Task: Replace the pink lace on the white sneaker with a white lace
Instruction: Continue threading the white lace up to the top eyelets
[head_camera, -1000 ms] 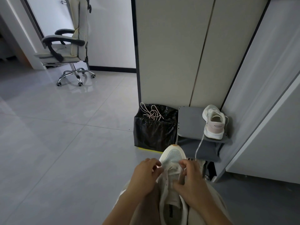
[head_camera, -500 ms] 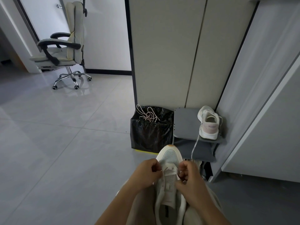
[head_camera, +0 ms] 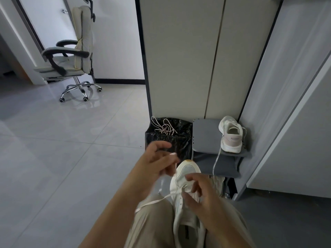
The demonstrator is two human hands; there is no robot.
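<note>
A white sneaker [head_camera: 187, 173] lies on my lap, toe pointing away. My left hand [head_camera: 157, 162] is lifted above and left of the toe and pinches a pale lace; a thin strand runs from it down to the eyelets. Another length of that lace [head_camera: 154, 201] trails left across my trouser leg. My right hand [head_camera: 201, 193] grips the sneaker at the tongue and eyelets, fingers curled. Motion blur hides whether the lace is white or pink. A tangled pink lace [head_camera: 163, 128] lies on top of a black bin bag [head_camera: 166, 140].
A second white sneaker [head_camera: 231, 135] with a pink heel stands on a grey shelf unit [head_camera: 206, 136], a white lace [head_camera: 215, 163] hanging off it. Cabinet panels rise behind and to the right. An office chair [head_camera: 71, 56] stands far left on the tiled floor.
My left hand has risen up and to the left away from the eyelets, drawing the lace out with it. My right hand stays on the sneaker. The camera has tilted slightly.
</note>
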